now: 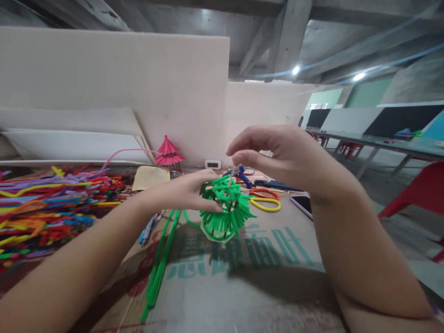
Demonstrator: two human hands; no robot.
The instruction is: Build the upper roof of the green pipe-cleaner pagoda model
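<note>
My left hand [189, 188] is closed around the left side of a small green pavilion model [227, 212], which looks made of fuzzy pipe cleaners. The model has fringed eaves, brown posts and a pale octagonal base, and it stands on the cardboard. Above it hangs my right hand [274, 150], thumb and fingers brought together. Whether anything is between those fingertips I cannot make out. A thin whitish strip [231, 176] shows just below them at the model's top. Long green pipe cleaners [161, 263] lie to the model's left.
A heap of coloured pipe cleaners [52, 208] fills the left side. Behind the model are a blue glue gun [238, 172], scissors with yellow and orange handles [265, 203], a small white display [212, 164] and a red pavilion model [169, 152]. A phone [302, 206] lies at right.
</note>
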